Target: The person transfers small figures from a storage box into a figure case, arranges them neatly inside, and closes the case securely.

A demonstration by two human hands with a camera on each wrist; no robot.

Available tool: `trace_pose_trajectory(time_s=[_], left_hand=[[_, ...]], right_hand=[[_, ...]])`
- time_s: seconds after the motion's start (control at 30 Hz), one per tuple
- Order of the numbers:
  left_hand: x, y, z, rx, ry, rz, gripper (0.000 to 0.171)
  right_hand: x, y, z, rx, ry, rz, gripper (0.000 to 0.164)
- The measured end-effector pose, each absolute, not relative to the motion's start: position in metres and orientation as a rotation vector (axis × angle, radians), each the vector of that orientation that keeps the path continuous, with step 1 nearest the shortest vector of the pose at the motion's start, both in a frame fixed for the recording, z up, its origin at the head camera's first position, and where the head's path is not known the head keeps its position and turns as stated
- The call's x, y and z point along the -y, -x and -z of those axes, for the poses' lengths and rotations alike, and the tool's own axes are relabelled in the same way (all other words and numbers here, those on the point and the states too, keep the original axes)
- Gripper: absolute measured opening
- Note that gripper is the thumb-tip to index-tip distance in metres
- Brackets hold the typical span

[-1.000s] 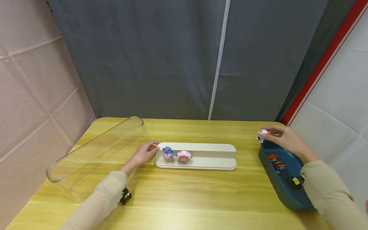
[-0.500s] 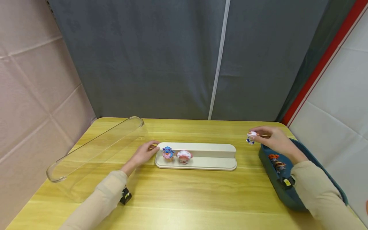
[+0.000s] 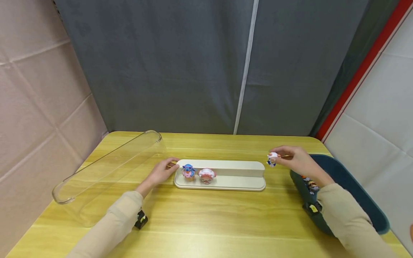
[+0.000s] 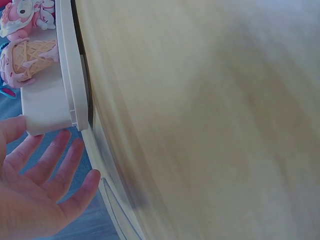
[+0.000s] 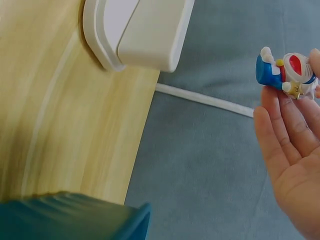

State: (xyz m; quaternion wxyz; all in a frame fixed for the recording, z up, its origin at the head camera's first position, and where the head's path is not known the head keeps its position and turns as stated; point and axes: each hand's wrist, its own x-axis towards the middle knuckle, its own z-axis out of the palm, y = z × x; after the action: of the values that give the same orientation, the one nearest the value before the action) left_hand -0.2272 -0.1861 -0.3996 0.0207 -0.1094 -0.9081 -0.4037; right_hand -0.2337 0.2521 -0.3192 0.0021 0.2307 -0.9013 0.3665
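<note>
A wooden desk (image 3: 206, 222) is backed by a grey curtain (image 3: 155, 71). Nearest, to the right of the cream stand (image 3: 240, 182), a dark blue bin (image 3: 364, 200) is crossed by the right sleeve (image 3: 348, 215), and the small figures (image 3: 312, 187) in it are partly hidden. To the stand's left, a clear cover (image 3: 109, 163) is laid. Just beyond the stand's right end, apart from it, a white-and-blue figurine (image 3: 272, 158) is pinched in the grip of the right hand (image 3: 297, 160). At its left end the left hand (image 3: 160, 173) is rested, fingers relaxed, nothing grasped, beside two figurines (image 3: 207, 175). The held figurine has just been carried from over the bin toward the stand; the transfer appears midway, with setting-down not yet done. Since the earlier frame, the left hand and stand have been left unmoved.
</note>
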Motion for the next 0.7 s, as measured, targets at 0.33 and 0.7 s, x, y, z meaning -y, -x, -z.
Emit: trace_pose_trajectory(time_s=[0.33,0.7], left_hand=[[0.186,0.226,0.399,2.819,0.337,1.255,0.028],[0.186,0.227,0.400,2.819,0.324,1.248,0.028]], right_hand=[[-0.237,0.230,0.328,2.828,-0.761,-1.225,0.037],[-0.223,0.232,0.345,2.819,-0.800,-1.302,0.036]])
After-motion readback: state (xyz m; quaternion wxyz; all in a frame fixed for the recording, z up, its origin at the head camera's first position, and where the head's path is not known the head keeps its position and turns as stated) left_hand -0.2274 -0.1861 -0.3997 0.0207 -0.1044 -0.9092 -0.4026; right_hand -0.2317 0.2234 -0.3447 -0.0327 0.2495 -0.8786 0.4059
